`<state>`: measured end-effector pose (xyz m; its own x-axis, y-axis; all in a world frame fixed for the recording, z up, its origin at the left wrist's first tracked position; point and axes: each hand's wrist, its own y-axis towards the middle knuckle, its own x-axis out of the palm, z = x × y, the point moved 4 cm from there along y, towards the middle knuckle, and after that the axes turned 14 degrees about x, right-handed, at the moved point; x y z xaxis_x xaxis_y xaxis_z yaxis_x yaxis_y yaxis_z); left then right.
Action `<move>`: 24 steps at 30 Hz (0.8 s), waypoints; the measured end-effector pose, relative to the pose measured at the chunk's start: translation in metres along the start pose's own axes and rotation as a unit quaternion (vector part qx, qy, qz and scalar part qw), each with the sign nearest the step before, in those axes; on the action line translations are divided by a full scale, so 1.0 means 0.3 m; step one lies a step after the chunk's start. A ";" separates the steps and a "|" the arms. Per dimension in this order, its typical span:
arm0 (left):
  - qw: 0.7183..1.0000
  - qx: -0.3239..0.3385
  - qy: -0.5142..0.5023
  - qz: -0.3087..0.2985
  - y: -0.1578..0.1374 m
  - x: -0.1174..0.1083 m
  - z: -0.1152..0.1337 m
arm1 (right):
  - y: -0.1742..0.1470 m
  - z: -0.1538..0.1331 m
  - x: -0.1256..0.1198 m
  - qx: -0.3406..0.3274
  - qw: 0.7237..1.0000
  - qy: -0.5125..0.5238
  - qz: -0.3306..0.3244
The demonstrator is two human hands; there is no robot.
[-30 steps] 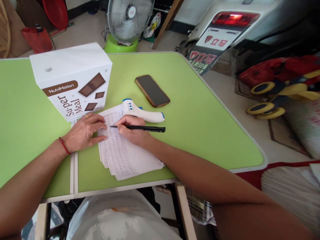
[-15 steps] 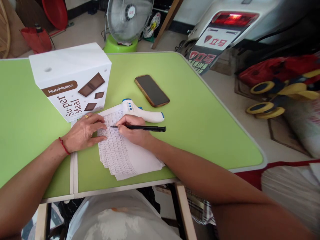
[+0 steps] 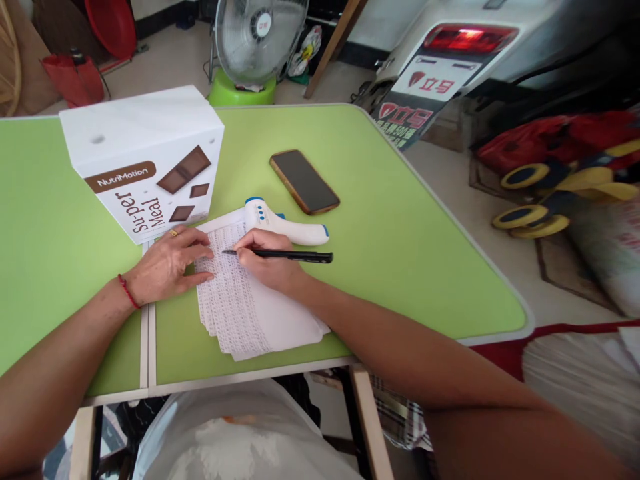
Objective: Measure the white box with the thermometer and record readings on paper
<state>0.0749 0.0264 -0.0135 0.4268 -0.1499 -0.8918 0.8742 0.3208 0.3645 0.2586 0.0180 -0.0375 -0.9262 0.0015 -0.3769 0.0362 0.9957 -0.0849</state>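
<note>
My right hand [image 3: 267,260] is closed round a black pen [image 3: 305,255], its tip at the handwritten lines on the top sheet of a stack of paper [image 3: 280,323]. Rows of small writing cover the left part of that sheet; the right part is blank. My left hand [image 3: 167,262], fingers apart, rests on the sheet's left edge and the table, with a ring and a red bracelet on it. Just beyond the right hand, a white and blue infrared thermometer [image 3: 290,228] lies across the paper's far end. A phone [image 3: 305,181] lies face up behind it.
A white NutriMotion box [image 3: 145,160] stands on the green table [image 3: 415,267], beyond my left hand. Past the far edge are a fan [image 3: 263,40] on a green stool [image 3: 243,91] and a scooter's rear [image 3: 460,53]. A metal seam crosses the table by my left wrist.
Almost nothing differs. The pen tip and right hand have shifted very slightly to the right; the left hand, paper, thermometer and phone stay in place.
</note>
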 end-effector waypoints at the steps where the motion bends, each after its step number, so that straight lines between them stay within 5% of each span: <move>1: 1.000 0.000 0.000 -0.001 0.000 0.000 0.000 | 0.001 0.001 0.001 0.000 1.000 -0.001 -0.001; 24: 1.000 0.006 0.003 0.007 -0.003 -0.003 0.001 | 0.005 0.001 -0.011 -0.012 0.999 0.053 -0.001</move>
<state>0.0738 0.0260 -0.0131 0.4370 -0.1391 -0.8886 0.8710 0.3119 0.3795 0.2617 0.0195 -0.0366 -0.9608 0.0074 -0.2770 0.0258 0.9977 -0.0631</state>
